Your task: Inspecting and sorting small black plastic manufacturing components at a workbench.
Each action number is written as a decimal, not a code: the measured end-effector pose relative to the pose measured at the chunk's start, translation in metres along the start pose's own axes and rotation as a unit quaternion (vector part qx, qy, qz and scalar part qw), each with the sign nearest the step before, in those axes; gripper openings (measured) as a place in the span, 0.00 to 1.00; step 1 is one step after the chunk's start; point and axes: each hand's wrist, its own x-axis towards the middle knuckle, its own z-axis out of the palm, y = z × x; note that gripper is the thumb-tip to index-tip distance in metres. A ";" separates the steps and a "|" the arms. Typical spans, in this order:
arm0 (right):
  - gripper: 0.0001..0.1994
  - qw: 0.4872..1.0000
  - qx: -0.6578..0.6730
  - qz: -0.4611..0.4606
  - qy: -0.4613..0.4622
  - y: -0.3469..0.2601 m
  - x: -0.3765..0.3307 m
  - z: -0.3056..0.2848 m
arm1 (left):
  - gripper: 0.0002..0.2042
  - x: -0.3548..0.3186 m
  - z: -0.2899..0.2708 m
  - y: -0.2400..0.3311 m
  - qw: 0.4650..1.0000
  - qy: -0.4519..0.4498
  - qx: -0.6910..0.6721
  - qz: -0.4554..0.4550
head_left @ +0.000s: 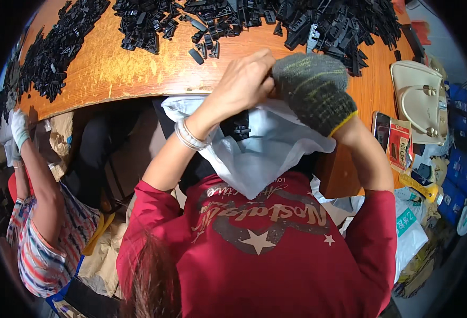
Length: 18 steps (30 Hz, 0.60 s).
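My left hand [248, 78] is bare, with bangles on its wrist, and is raised above the table's front edge. Its fingers are closed in a pinch; whatever they hold is hidden. Right beside it, my right hand [315, 87] wears a dark grey knit glove with a yellow cuff edge. The gloved fingers curl in toward the left hand, and what lies between them cannot be made out. Below both hands a white bag [254, 161] lies spread open on my lap. A few small black plastic parts [241, 130] show inside it.
Piles of black plastic parts [344, 32] cover the far side of the wooden table [133, 74]. At right are a phone [380, 130], a red packet [401, 146], a cream handbag [419, 100] and a yellow bottle [427, 188]. A gloved co-worker [45, 233] sits at left.
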 end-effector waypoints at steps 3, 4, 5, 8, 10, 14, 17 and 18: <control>0.13 0.968 -0.244 -0.003 -0.060 0.004 0.017 -0.004 | 0.09 0.000 0.008 -0.002 0.996 0.068 -0.025 0.049; 0.11 0.960 -0.251 0.061 -0.106 -0.002 0.031 -0.007 | 0.08 -0.001 0.009 0.003 0.997 0.066 -0.041 0.016; 0.11 0.960 -0.250 0.061 -0.109 -0.002 0.034 -0.009 | 0.08 -0.001 0.010 0.002 0.997 0.066 -0.043 0.014; 0.10 0.948 -0.275 0.070 -0.141 0.000 0.037 -0.012 | 0.07 -0.002 0.011 0.001 0.997 0.069 -0.038 -0.010; 0.11 0.952 -0.268 0.082 -0.123 -0.001 0.034 -0.009 | 0.07 -0.004 0.012 -0.001 0.996 0.077 -0.032 0.007; 0.12 0.947 -0.265 0.120 -0.133 -0.001 0.030 -0.005 | 0.07 -0.002 0.013 -0.002 0.997 0.075 -0.021 0.019; 0.14 0.937 -0.268 0.151 -0.166 0.001 0.028 -0.003 | 0.06 0.000 0.016 -0.003 0.996 0.086 0.003 0.020; 0.14 0.941 -0.267 0.148 -0.146 -0.002 0.025 -0.002 | 0.06 0.001 0.016 -0.004 0.996 0.084 0.008 0.008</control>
